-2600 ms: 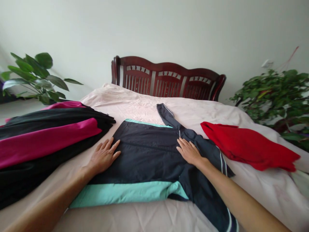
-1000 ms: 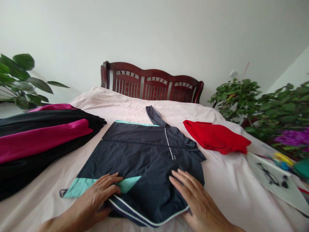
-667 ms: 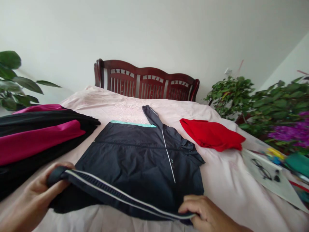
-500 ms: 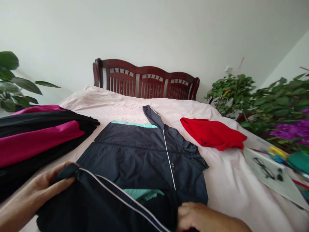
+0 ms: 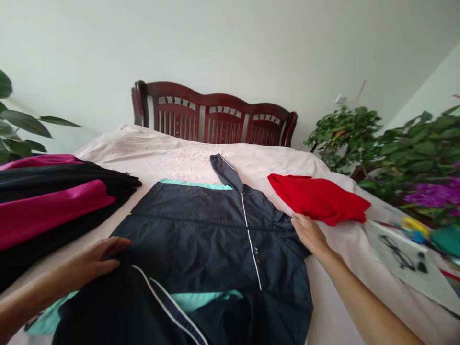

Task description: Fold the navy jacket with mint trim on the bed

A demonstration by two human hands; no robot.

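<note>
A navy jacket [image 5: 201, 239] with mint trim and white piping lies spread flat on the bed, its hood pointing away from me. My left hand [image 5: 95, 261] rests open on the jacket's left side, just above a dark striped sleeve-like flap [image 5: 122, 311] lying at the bottom of the view. My right hand [image 5: 309, 235] is open, its fingertips at the jacket's right shoulder edge, close to a crumpled red garment [image 5: 316, 200]. Neither hand holds anything. The lower end of the jacket runs out of view.
The pale pink bedcover [image 5: 161, 155] runs back to a dark carved wooden headboard [image 5: 215, 115]. A folded black and magenta garment pile [image 5: 46, 211] lies at left. Leafy plants [image 5: 395, 148] stand at right, beside a white sheet holding eyeglasses [image 5: 397, 258].
My hands have let go of the striped hem and moved apart and away from me. The lower jacket layer now lies flat towards me, with its mint panels showing.
</note>
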